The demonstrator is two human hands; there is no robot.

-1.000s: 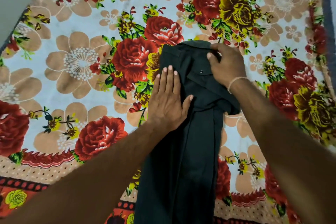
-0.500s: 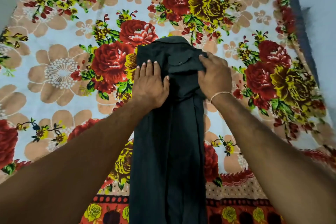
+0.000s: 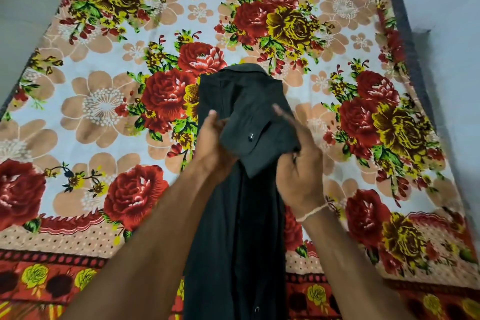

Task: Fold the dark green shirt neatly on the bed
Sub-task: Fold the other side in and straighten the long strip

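Shirt [image 3: 233,228] is lying as a narrow dark band running from bottom centre up to mid-frame on the bed [image 3: 104,138]; both hands are gripping its lifted upper part, left hand [image 3: 210,145] and right hand [image 3: 301,179] flanking it, equally near

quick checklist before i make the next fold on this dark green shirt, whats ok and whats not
1. Left hand grips the raised cuffed part of the shirt: ok.
2. Right hand holds that part from the other side: ok.
3. Body lies as a long narrow strip on the floral bedsheet: ok.
4. Collar end flat on the sheet: ok.
5. Lifted cuff with its button smooth: not ok, bunched.
6. Hem end straight: cannot tell, out of frame.
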